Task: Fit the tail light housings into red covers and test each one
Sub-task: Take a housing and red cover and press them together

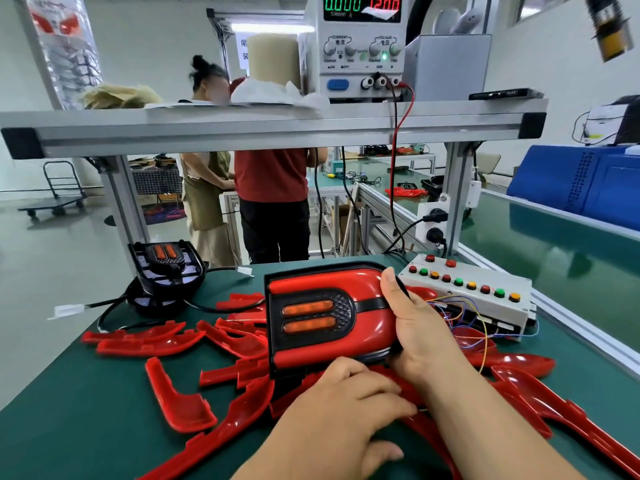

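Note:
An assembled tail light [322, 317], black housing with two orange lenses inside a red cover, stands tilted on edge at the bench's middle. My right hand [415, 327] grips its right end, thumb on top. My left hand [349, 407] lies below its lower edge with fingers curled downward over the red covers there; what they hold is hidden. Several loose red covers [180, 400] lie scattered on the green mat. A stack of bare black housings [166, 268] with cables stands at the back left. The white test box [467, 289] with coloured buttons sits at the right.
A power supply [360, 46] on the aluminium shelf [277, 126] reads 0.000 and 12.00; red and black leads drop from it. Thin coloured wires [460, 320] run from the test box. Two people stand behind the bench. A green conveyor [554, 244] runs along the right.

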